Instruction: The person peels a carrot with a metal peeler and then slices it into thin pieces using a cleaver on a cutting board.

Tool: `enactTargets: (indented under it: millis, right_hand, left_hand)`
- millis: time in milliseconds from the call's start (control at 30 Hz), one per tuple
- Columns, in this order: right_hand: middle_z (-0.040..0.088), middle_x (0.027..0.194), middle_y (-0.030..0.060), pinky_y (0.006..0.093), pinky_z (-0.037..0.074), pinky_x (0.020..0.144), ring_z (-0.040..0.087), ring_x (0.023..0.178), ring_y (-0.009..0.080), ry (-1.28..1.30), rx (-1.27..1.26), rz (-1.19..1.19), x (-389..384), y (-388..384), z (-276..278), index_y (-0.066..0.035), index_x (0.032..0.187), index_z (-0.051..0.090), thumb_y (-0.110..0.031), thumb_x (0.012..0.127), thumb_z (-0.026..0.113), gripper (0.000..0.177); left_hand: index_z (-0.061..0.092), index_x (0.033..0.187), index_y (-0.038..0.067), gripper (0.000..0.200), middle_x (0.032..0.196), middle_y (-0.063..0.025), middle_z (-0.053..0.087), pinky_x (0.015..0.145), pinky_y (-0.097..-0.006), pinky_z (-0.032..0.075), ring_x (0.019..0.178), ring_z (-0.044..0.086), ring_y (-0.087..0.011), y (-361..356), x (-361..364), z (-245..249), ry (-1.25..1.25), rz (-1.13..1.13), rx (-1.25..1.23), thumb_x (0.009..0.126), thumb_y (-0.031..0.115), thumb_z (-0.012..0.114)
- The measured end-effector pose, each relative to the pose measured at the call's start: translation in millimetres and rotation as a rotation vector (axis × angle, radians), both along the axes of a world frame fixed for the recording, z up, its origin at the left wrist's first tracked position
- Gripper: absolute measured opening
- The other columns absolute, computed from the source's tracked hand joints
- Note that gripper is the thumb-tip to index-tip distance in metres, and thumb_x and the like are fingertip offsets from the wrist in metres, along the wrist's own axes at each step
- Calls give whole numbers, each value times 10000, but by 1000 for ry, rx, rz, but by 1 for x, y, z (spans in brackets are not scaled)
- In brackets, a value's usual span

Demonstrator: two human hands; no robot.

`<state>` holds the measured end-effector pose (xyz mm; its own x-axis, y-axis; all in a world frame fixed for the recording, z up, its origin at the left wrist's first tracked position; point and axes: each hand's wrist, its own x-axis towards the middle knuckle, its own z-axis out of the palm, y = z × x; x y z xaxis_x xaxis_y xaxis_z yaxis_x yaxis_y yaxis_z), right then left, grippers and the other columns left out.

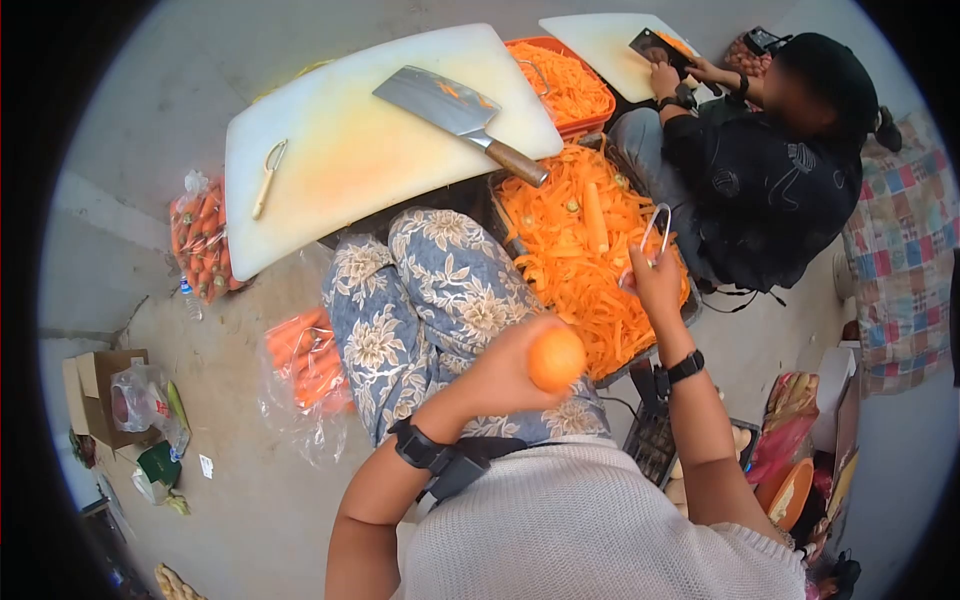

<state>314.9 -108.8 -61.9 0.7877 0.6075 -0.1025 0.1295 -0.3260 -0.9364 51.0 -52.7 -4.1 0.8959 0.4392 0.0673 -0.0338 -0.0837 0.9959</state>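
Observation:
My left hand [510, 370] is closed around a carrot [557, 360], whose bright orange end faces up at me above my lap. In my right hand [658, 283] is a peeler with a thin, pale loop [656, 228] sticking up past the fingers. This hand is over a crate full of orange carrot peelings [560, 265]. One whole peeled carrot [595, 218] lies on the peelings, nearer my right hand. The two hands are apart.
A white cutting board [340, 130] holds a cleaver [450, 110] and a wooden-handled peeler [268, 180]. Bagged carrots [205, 235] and another bag [305, 355] are at left. A co-worker [770, 180] cuts at a second board [600, 45], beside a red tray of shredded carrot [570, 85].

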Motion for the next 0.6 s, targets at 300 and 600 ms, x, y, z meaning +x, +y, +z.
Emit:
enactTargets:
  millis: [300,600]
  right_hand:
    - [589,569,87,276,479,413,625,478,166,-221,-188,17,17,-66,-57,-45,794,431,-192,854,707,318]
    - [566,599,54,256,449,416,600,474,134,92,-167,318,-11,-1,-15,-66,800,423,-147,837,727,317]
  left_hand:
    - [468,1158,66,573,994,-65,621,881,-337,512,967,616,-163,9,-17,-16,-100,184,-366,706,57,819]
    - [472,1187,62,513,1061,-105,622,935,-401,489,1032,615,-229,18,-35,-20,-346,392,-655,769,66,769]
